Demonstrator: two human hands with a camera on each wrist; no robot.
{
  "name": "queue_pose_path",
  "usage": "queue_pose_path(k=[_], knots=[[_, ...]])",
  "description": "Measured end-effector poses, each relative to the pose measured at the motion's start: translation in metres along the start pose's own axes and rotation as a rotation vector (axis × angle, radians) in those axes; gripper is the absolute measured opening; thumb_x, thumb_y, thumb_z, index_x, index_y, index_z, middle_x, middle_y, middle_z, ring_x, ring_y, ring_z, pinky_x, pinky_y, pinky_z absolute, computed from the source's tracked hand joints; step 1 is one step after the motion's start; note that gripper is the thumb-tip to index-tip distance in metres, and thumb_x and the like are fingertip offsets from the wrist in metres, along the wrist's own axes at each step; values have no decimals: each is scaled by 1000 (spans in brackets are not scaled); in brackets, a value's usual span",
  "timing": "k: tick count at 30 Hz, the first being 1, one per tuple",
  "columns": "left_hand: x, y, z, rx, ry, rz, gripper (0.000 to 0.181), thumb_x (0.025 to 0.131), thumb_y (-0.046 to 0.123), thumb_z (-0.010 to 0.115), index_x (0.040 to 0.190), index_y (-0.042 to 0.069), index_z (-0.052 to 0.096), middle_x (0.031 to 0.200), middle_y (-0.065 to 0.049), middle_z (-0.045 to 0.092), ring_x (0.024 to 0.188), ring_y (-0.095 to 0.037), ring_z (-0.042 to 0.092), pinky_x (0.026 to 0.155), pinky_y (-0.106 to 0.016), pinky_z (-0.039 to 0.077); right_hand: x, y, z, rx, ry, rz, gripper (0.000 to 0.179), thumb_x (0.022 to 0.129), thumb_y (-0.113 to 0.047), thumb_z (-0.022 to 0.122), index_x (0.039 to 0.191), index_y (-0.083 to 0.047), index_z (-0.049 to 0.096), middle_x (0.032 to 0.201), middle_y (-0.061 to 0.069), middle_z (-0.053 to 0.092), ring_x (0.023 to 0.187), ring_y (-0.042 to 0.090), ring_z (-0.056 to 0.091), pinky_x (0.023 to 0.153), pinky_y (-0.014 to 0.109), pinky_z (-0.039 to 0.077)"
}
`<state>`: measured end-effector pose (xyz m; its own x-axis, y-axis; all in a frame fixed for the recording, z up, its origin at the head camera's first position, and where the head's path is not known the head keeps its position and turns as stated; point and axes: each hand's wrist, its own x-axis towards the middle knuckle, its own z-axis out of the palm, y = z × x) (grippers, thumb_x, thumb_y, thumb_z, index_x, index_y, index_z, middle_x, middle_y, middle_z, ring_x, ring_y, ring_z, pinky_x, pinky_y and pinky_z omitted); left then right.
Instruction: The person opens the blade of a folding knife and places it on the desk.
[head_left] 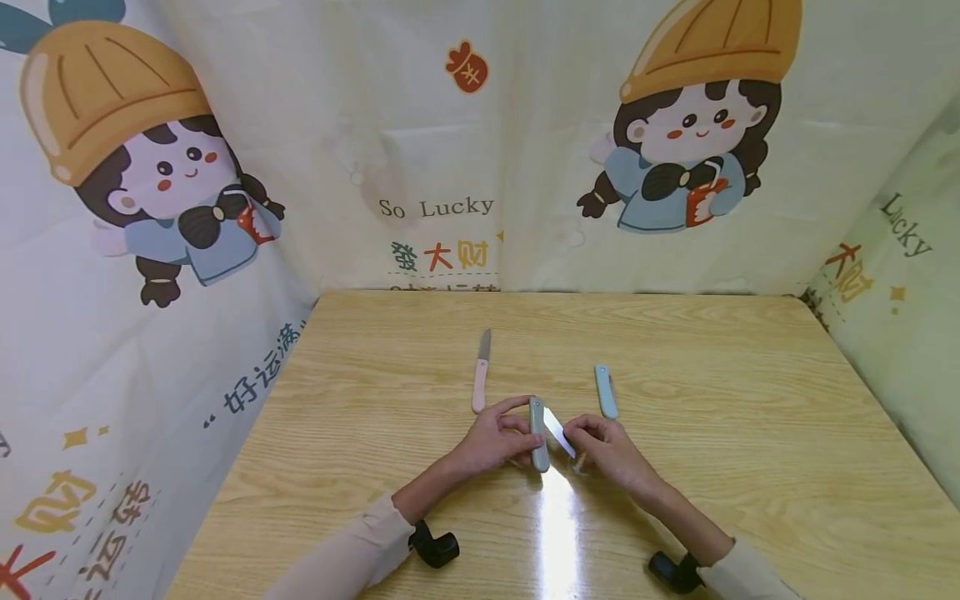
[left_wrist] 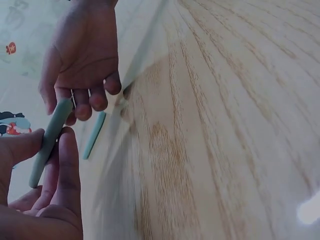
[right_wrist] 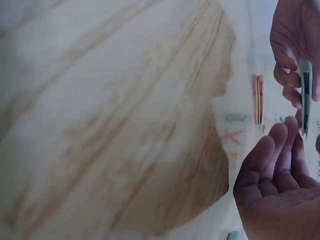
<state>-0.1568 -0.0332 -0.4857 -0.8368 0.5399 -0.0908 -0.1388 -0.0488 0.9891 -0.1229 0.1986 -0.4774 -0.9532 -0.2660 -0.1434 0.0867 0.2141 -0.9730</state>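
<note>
Grey-green knife (head_left: 537,417) gripped by left hand (head_left: 491,437) above desk (head_left: 360,367), blade (head_left: 555,427) slanting rightward from handle (head_left: 542,461), long axis running toward right hand (head_left: 606,448), which seems to pinch it near the tip.

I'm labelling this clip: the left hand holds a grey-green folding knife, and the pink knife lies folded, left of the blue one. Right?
Not quite: the pink knife lies left of the blue one with its blade out, as the head view shows. The left hand does hold the grey-green folding knife.
</note>
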Motion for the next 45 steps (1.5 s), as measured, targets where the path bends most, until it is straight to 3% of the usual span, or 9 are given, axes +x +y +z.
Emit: queue_pose_path(k=[3, 7, 13, 20, 27, 31, 37, 45], knots=[[0, -1, 0, 15, 58, 16, 68, 91, -6, 71, 152, -6, 39, 87, -9, 67, 70, -18, 69, 70, -43, 60, -1, 0, 0, 13, -19, 4, 33, 106, -20, 56, 108, 11, 64, 94, 13, 67, 80, 21, 63, 68, 33, 56], [0, 0, 0, 20, 80, 22, 70, 92, -5, 71, 153, -7, 36, 91, -12, 69, 69, -17, 69, 69, -42, 60, -1, 1, -1, 8, -63, 0, 31, 104, -18, 59, 103, 13, 64, 89, 13, 67, 77, 20, 63, 66, 32, 56], [-1, 0, 1, 35, 19, 29, 73, 97, -4, 65, 156, -10, 22, 94, -10, 62, 59, -13, 61, 59, -28, 57, 0, 5, -2, 15, -61, 3, 31, 105, -19, 58, 101, 12, 61, 87, 11, 63, 75, 19, 60, 65, 31, 54], [-4, -1, 1, 87, -8, 4, 72, 98, -3, 64, 157, -9, 22, 95, -9, 60, 68, -15, 61, 57, -23, 52, 2, 4, -7, 49, 41, 57, 27, 105, -18, 57, 102, 9, 60, 89, 10, 62, 82, 22, 59, 68, 33, 56], [-8, -2, 3, 80, -97, -45, 73, 99, -1, 65, 157, -8, 21, 100, -13, 61, 73, -14, 63, 58, -24, 53, 6, 0, -14, 98, 191, 106, 26, 106, -15, 55, 108, 10, 60, 90, 12, 62, 83, 20, 59, 67, 32, 56], [-9, -2, 3, 97, -140, -61, 71, 98, -3, 65, 156, -7, 25, 99, -12, 62, 71, -15, 62, 57, -24, 53, 8, 1, -17, 117, 213, 112, 28, 106, -17, 57, 110, 11, 61, 91, 11, 63, 83, 18, 60, 67, 31, 56], [-12, -1, 5, 133, -254, -82, 67, 99, -3, 64, 156, -7, 29, 93, -5, 62, 67, -14, 61, 56, -23, 52, 12, 2, -18, 151, 242, 106, 28, 105, -17, 60, 109, 10, 63, 88, 8, 65, 80, 16, 61, 65, 31, 56], [-14, -4, 12, 162, -340, -61, 64, 98, -3, 64, 155, -4, 34, 88, -1, 63, 68, -12, 58, 54, -22, 49, 17, 0, -13, 85, 252, 91, 27, 104, -17, 60, 106, 10, 65, 82, 5, 64, 78, 15, 60, 65, 30, 54]])
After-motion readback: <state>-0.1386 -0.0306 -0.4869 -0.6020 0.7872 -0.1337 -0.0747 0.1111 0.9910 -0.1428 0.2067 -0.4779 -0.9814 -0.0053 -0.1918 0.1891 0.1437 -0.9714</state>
